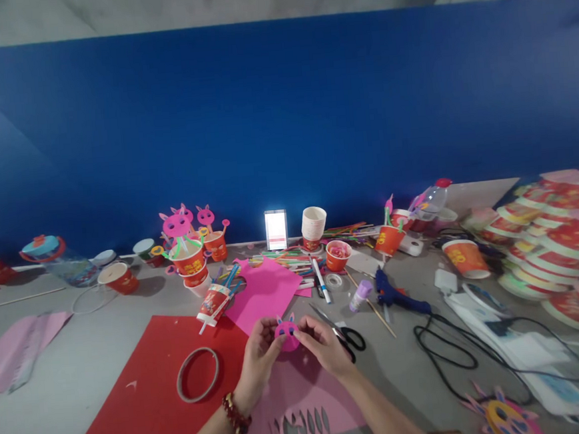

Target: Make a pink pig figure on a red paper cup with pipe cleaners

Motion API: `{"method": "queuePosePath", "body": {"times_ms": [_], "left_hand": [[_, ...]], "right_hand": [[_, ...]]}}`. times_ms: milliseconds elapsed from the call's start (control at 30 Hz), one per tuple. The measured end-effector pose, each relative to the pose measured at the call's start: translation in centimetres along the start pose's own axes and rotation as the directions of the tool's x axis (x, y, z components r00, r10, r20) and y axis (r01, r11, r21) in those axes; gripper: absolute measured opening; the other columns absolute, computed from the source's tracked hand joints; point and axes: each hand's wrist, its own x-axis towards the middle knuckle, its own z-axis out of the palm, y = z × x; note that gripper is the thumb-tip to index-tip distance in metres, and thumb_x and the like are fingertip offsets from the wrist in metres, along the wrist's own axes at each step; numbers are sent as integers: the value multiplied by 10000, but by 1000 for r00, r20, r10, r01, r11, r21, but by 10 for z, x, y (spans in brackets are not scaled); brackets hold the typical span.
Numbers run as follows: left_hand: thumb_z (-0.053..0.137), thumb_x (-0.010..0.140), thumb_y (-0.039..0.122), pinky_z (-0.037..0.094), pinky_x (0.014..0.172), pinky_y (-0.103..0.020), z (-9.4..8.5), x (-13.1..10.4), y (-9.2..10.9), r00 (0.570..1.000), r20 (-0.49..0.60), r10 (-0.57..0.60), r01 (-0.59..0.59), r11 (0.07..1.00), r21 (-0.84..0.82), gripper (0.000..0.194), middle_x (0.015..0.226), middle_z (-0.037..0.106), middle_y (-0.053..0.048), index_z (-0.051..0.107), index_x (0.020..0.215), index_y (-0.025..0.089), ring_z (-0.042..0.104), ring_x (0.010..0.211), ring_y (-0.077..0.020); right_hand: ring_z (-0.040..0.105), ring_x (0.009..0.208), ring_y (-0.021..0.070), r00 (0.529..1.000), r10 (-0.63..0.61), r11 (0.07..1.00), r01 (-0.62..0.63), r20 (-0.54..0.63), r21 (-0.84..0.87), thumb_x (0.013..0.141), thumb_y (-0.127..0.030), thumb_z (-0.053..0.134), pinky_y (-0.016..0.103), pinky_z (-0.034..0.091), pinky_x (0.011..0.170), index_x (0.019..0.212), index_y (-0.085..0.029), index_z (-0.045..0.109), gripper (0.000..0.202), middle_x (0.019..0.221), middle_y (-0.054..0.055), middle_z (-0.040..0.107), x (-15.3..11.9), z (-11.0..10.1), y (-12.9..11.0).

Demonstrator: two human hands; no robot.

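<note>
A small pink paper animal face [287, 337] with upright ears and dark eye spots is held between both hands. My left hand [263, 346] pinches its left side, thumb on the front. On the opposite side, the thumb and fingers of my right hand [324, 341] grip it near the right eye. Beneath them lies a light pink paper sheet [329, 401] with several leaf-shaped holes cut in it. Black-handled scissors [352, 339] rest just beyond my right hand. A red paper sheet [142, 382] with a grey tape ring [198, 375] on it lies to the left.
Behind the hands are a bright pink sheet [265, 289], pens, a glue stick [360, 295] and a blue glue gun [396, 294]. Decorated cups [190, 263] stand back left. Cables and a power strip [521, 359] lie right, beside stacked paper bowls [552, 243]. A blue wall closes the back.
</note>
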Motion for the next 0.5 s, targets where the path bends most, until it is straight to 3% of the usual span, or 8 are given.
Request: {"method": "queuePosePath", "body": {"times_ms": [100,167,300,500], "left_hand": [[792,726,423,504,711,-245,-2,-1,3,1000,-23,6,-7,1000,-16,366,885,654,-25,635,965,195,613,795,-156],[745,773,455,467,598,-210,-6,-1,4,1000,-19,-20,19,999,-43,320,751,613,9,624,899,187,565,650,-117],[670,823,516,275,418,-180,-13,0,2,997,-36,-69,66,995,-79,400,558,471,58,514,678,178,366,447,-63],[473,923,582,218,423,-223,-17,-2,0,997,-28,68,-67,997,28,574,433,346,57,375,510,196,256,407,-71]], "right_hand": [[399,545,111,999,-38,999,38,-31,0,855,-511,621,219,343,489,692,-208,516,359,616,-44,433,1,-3,1],[392,563,115,998,-53,999,53,-37,0,856,-500,622,230,339,520,679,-206,506,362,620,-44,424,1,-5,0],[366,558,110,998,-56,997,57,-26,47,864,-478,622,238,321,536,678,-205,483,358,606,-55,397,-1,-7,-5],[433,567,125,999,-20,997,23,-32,78,856,-477,627,247,344,538,716,-204,527,323,625,-38,468,-4,-9,-9]]}}
